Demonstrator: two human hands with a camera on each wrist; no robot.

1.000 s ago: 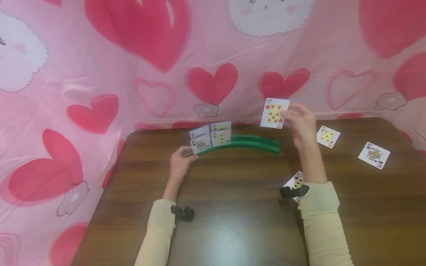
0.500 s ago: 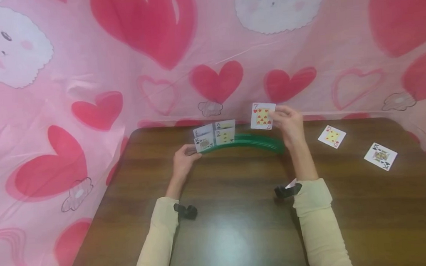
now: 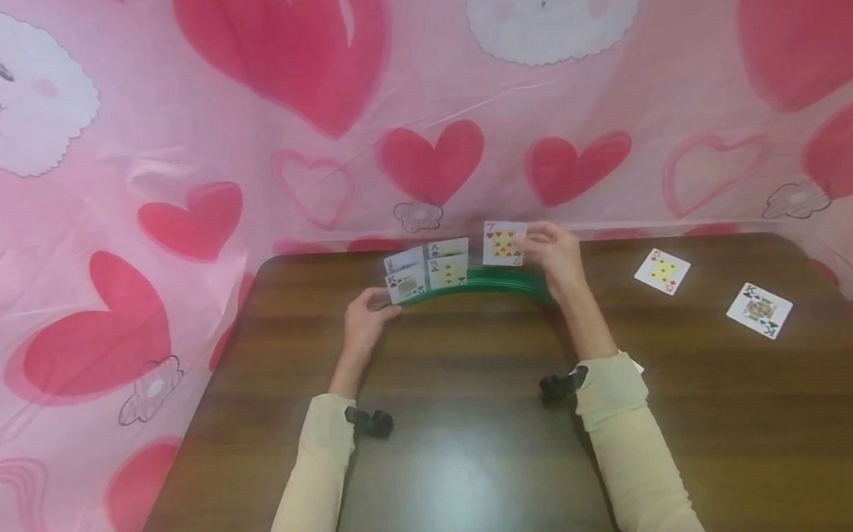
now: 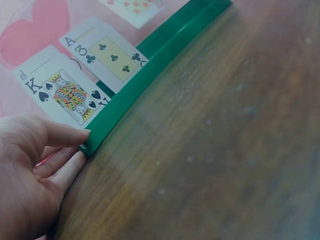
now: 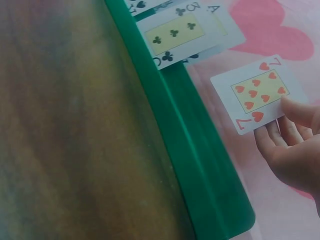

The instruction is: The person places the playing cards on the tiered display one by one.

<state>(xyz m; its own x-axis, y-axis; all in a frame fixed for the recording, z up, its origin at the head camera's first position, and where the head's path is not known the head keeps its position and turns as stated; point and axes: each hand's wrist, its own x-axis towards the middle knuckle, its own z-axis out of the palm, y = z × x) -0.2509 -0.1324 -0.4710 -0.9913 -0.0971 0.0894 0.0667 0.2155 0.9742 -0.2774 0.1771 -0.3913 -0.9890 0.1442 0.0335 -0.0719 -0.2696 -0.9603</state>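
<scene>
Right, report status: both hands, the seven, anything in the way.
Left fingers pinching the end of the green holder. Right fingers pinching the seven of hearts, apart from the holder. No obstruction seen between them.

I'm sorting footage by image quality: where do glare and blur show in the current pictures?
Head view: a pale glare patch on the near middle of the table; left wrist view: the table looks soft and smeary, but the king of spades reads clearly; right wrist view: table grain blurred, the seven of hearts legible.
</scene>
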